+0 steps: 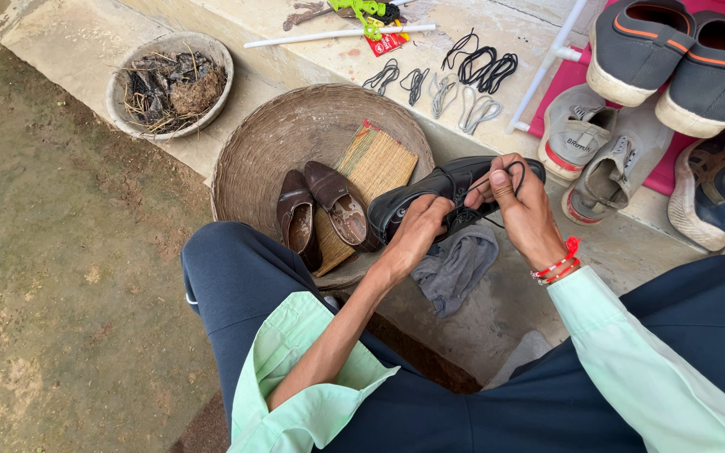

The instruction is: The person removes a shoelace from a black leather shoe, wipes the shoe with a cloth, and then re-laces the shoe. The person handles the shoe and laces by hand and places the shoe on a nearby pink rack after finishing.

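Black shoe (430, 197), black lace (509, 172). Brown shoes (320, 210) on tan woven basket (287, 126). Grey rag (455, 264). Grey slip-ons (673, 59) with orange trim on pink mat (597, 80). Red wrist thread (557, 264).

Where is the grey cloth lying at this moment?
In the head view, the grey cloth lies crumpled on the concrete step, just below the black shoe and between the person's forearms, right of the woven basket.
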